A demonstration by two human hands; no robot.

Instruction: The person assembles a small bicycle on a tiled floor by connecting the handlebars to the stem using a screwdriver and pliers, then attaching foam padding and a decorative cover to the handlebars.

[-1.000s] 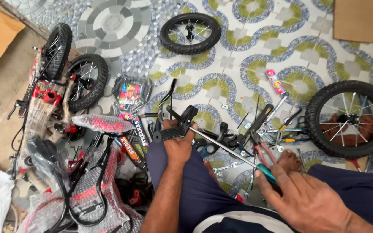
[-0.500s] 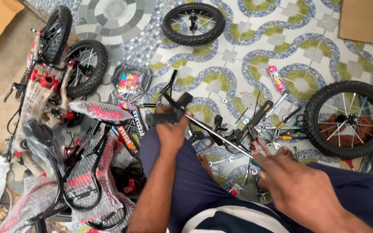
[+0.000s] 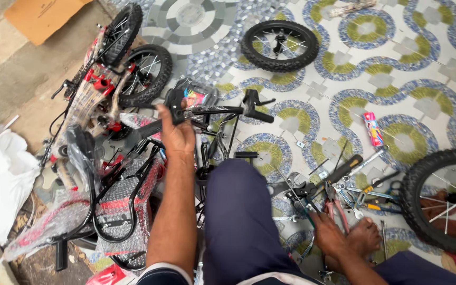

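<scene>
**Inspector:** Report the left hand.

**Assistant:** The left hand (image 3: 178, 134) is raised over the person's knee; its fingers are wrapped shut around a black handlebar (image 3: 212, 111); the bar lies roughly level, a black grip (image 3: 258, 115) at its right end, a brake lever (image 3: 254, 98) just above that grip.

**Inspector:** And the right hand?

**Assistant:** The right hand (image 3: 329, 236) is low at the floor beside the person's bare foot (image 3: 364, 236); its fingers are curled about the handles of red-handled pliers (image 3: 336, 207), though whether they grip firmly I cannot tell; the pliers point away from the person into a pile of loose tools (image 3: 360, 192): spanners, a black-handled screwdriver (image 3: 344, 170), a yellow-handled tool (image 3: 378, 207).

**Inspector:** Surroundings?

**Assistant:** Patterned tile floor (image 3: 397, 79) in blue, green and grey; one loose bicycle wheel (image 3: 279, 46) lies flat, well apart from the hands, toward the top; a second wheel (image 3: 447, 200) lies at the right edge, near the tools; a small pink tube (image 3: 373, 128) lies on the tiles between them; to the left, a red children's bicycle frame (image 3: 98, 87) with two wheels stacked beside it; nearer the person, black frame parts in bubble wrap (image 3: 117, 203); a white plastic bag (image 3: 1, 182) at the far left; a piece of cardboard (image 3: 43, 18) at the upper left corner.
</scene>
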